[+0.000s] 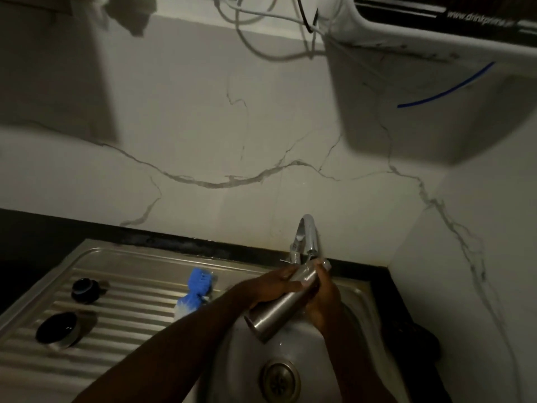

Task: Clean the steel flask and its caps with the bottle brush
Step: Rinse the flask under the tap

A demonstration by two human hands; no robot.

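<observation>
- Brushed-steel cylindrical flask (283, 301) is held tilted over the sink basin, mouth end up at about 1 o'clock under the chrome tap spout (303, 237), base down at about 7 o'clock, clear of the basin floor.
- Left hand (270, 289) wraps the upper body from the 9 o'clock side, fingers curled over the steel, thumb along the wall.
- Right hand (322, 298) closes on the neck and shoulder from 3 o'clock, fingers pressed together round it.
- Handling, judged: rigid metal, no give; wet, so likely slippery. Weight will rise if it takes water. A two-handed grip at mid-body and neck looks the safest hold.
- Blue-and-white bristled bottle brush (194, 289) lies on the ribbed steel drainboard (122, 321) at 9 o'clock of the flask, near the left forearm.
- Two dark round caps, the smaller (84, 290) and the larger steel-rimmed (58, 330), sit further out at 9 o'clock, well apart from the flask.
- Edges: tap just beside the mouth at 12 o'clock; wall close behind; basin rim (360, 289) at 3 o'clock. Open room lies toward 6 o'clock, above the drain (280, 379).
</observation>
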